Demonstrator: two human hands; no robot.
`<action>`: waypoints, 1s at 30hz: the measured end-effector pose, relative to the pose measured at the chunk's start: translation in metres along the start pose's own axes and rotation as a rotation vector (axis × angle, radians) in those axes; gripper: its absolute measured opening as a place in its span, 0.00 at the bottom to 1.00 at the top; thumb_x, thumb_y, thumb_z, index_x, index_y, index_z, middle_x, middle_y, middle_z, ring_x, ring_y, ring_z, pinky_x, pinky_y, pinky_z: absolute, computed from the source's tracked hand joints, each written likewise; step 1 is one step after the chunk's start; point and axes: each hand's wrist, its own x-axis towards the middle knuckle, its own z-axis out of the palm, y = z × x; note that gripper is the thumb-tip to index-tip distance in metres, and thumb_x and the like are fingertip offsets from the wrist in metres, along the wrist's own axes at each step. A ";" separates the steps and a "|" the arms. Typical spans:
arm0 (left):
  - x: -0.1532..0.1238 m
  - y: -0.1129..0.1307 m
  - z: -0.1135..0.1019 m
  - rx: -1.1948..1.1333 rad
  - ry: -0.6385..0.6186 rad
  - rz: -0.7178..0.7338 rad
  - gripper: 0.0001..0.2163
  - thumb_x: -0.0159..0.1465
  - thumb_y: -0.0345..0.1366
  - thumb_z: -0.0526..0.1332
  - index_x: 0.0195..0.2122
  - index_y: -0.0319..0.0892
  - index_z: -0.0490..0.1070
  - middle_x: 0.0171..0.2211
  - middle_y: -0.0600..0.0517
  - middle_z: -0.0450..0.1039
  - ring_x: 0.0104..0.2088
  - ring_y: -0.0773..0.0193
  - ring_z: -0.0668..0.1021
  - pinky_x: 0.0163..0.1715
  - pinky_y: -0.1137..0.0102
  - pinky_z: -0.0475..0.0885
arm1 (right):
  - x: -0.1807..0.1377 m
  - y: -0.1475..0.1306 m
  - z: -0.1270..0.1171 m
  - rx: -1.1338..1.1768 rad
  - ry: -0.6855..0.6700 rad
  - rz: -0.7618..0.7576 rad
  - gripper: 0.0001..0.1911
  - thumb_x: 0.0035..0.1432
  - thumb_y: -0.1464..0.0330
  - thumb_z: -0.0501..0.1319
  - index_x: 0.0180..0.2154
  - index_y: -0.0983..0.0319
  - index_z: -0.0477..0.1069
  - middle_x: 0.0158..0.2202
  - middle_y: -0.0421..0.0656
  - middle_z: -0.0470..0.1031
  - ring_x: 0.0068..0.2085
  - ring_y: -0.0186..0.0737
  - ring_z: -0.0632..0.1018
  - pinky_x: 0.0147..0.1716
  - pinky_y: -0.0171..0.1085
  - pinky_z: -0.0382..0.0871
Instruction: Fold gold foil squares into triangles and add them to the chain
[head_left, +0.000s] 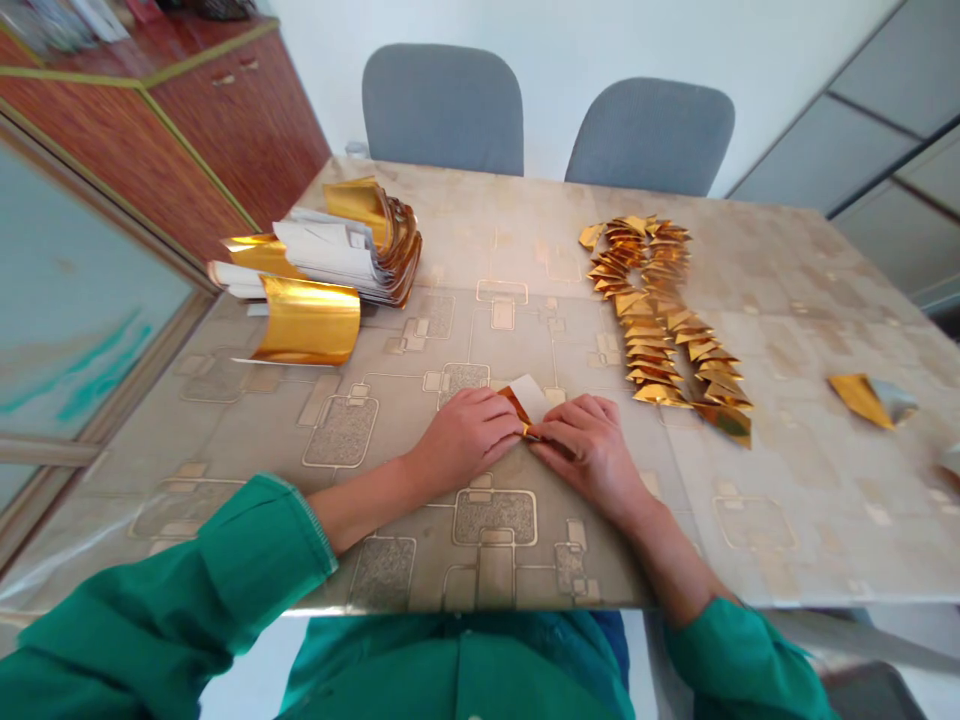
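A partly folded sheet of gold foil paper (528, 402), white on one face, lies on the table in front of me. My left hand (477, 428) presses on its left side, fingers together. On its near right corner, my right hand (586, 444) pinches the paper between thumb and fingers. The fingertips of both hands almost meet at the near edge and hide part of the fold. Right of my hands, folded gold paper pieces (651, 330) stand close together in a curved double row.
At the left lies a stack of gold and white paper sheets (337, 250), with a curled gold sheet (309, 318) in front. A single folded gold piece (862, 398) sits far right. Two grey chairs (444, 110) stand behind the patterned table (420, 560); a wooden cabinet (232, 120) is at back left.
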 end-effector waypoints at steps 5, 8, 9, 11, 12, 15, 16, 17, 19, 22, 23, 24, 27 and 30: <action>0.003 0.005 -0.002 -0.040 -0.026 -0.125 0.07 0.68 0.36 0.59 0.37 0.41 0.74 0.38 0.49 0.73 0.41 0.58 0.72 0.42 0.63 0.65 | -0.002 0.001 -0.003 0.101 -0.060 0.087 0.06 0.62 0.65 0.64 0.33 0.58 0.74 0.36 0.40 0.77 0.40 0.41 0.72 0.46 0.43 0.56; 0.005 0.006 -0.001 -0.035 -0.023 -0.152 0.07 0.68 0.38 0.59 0.36 0.41 0.74 0.37 0.49 0.72 0.41 0.57 0.72 0.42 0.62 0.65 | -0.002 0.000 -0.001 0.092 -0.056 0.136 0.07 0.63 0.65 0.62 0.32 0.58 0.73 0.35 0.40 0.76 0.40 0.41 0.71 0.45 0.43 0.56; 0.006 0.006 0.000 -0.025 -0.019 -0.165 0.07 0.68 0.37 0.60 0.35 0.41 0.73 0.37 0.49 0.72 0.41 0.57 0.72 0.42 0.62 0.65 | -0.002 0.000 0.000 0.084 -0.048 0.153 0.07 0.63 0.65 0.62 0.31 0.58 0.73 0.34 0.40 0.75 0.40 0.41 0.71 0.45 0.43 0.56; 0.007 0.007 0.001 -0.008 -0.009 -0.199 0.06 0.67 0.36 0.60 0.34 0.41 0.72 0.37 0.49 0.72 0.41 0.57 0.72 0.41 0.62 0.65 | -0.002 -0.002 0.003 0.059 -0.026 0.187 0.08 0.63 0.65 0.62 0.30 0.58 0.72 0.32 0.40 0.74 0.39 0.41 0.70 0.44 0.42 0.56; 0.008 0.008 0.002 -0.004 -0.003 -0.218 0.06 0.66 0.35 0.61 0.33 0.41 0.72 0.37 0.49 0.72 0.41 0.57 0.72 0.41 0.62 0.66 | -0.001 -0.002 0.005 0.046 -0.016 0.203 0.09 0.63 0.65 0.62 0.29 0.59 0.71 0.31 0.40 0.73 0.38 0.41 0.70 0.43 0.42 0.56; 0.008 0.007 0.003 -0.028 0.013 -0.272 0.05 0.64 0.34 0.63 0.32 0.40 0.70 0.38 0.49 0.71 0.41 0.57 0.71 0.41 0.62 0.66 | -0.001 -0.004 0.009 0.010 0.019 0.232 0.10 0.62 0.66 0.63 0.28 0.59 0.70 0.30 0.40 0.71 0.38 0.41 0.69 0.42 0.42 0.56; 0.008 0.006 0.003 -0.045 0.016 -0.283 0.05 0.64 0.34 0.63 0.32 0.40 0.70 0.38 0.49 0.71 0.41 0.57 0.71 0.41 0.62 0.66 | -0.001 -0.005 0.010 0.002 0.022 0.237 0.10 0.61 0.66 0.63 0.27 0.59 0.69 0.29 0.40 0.71 0.38 0.41 0.69 0.42 0.42 0.55; 0.007 0.005 0.003 -0.064 0.019 -0.286 0.05 0.64 0.35 0.64 0.32 0.41 0.70 0.39 0.49 0.71 0.41 0.57 0.71 0.42 0.62 0.66 | -0.001 -0.005 0.011 -0.004 0.021 0.240 0.10 0.61 0.66 0.63 0.27 0.59 0.69 0.29 0.40 0.71 0.38 0.41 0.69 0.42 0.42 0.55; 0.006 0.002 0.003 -0.100 0.024 -0.276 0.05 0.64 0.35 0.64 0.32 0.41 0.70 0.40 0.49 0.71 0.42 0.57 0.71 0.43 0.62 0.66 | 0.000 -0.006 0.011 -0.011 0.010 0.243 0.09 0.61 0.66 0.64 0.28 0.59 0.70 0.30 0.40 0.71 0.38 0.41 0.69 0.42 0.42 0.55; 0.005 0.000 0.003 -0.121 0.019 -0.265 0.05 0.65 0.35 0.63 0.32 0.41 0.71 0.41 0.49 0.71 0.43 0.57 0.71 0.44 0.62 0.66 | -0.001 -0.006 0.010 -0.008 -0.006 0.251 0.08 0.60 0.66 0.64 0.29 0.58 0.71 0.31 0.40 0.71 0.39 0.42 0.69 0.42 0.42 0.55; 0.005 0.000 0.003 -0.120 0.018 -0.268 0.05 0.65 0.35 0.63 0.32 0.41 0.71 0.41 0.50 0.71 0.43 0.57 0.71 0.44 0.62 0.66 | -0.001 -0.006 0.011 -0.003 -0.007 0.256 0.07 0.59 0.66 0.65 0.29 0.58 0.71 0.31 0.40 0.71 0.39 0.43 0.69 0.42 0.42 0.55; 0.005 0.001 0.003 -0.118 0.017 -0.276 0.05 0.64 0.35 0.64 0.32 0.41 0.71 0.41 0.50 0.71 0.43 0.57 0.71 0.43 0.62 0.66 | -0.001 -0.005 0.011 0.001 -0.006 0.263 0.07 0.59 0.66 0.65 0.29 0.58 0.71 0.31 0.40 0.70 0.39 0.43 0.69 0.42 0.42 0.55; 0.008 0.004 0.003 -0.096 0.024 -0.310 0.05 0.63 0.33 0.65 0.31 0.41 0.70 0.40 0.50 0.71 0.42 0.57 0.71 0.42 0.62 0.66 | -0.001 -0.006 0.013 0.008 0.007 0.289 0.07 0.58 0.67 0.65 0.28 0.58 0.71 0.31 0.40 0.70 0.39 0.43 0.69 0.42 0.42 0.55; 0.010 0.006 0.003 -0.079 0.026 -0.337 0.06 0.62 0.34 0.65 0.30 0.41 0.70 0.39 0.50 0.71 0.41 0.58 0.71 0.41 0.63 0.66 | -0.001 -0.006 0.014 0.011 0.012 0.313 0.08 0.58 0.67 0.66 0.28 0.59 0.70 0.31 0.40 0.71 0.39 0.43 0.69 0.42 0.42 0.55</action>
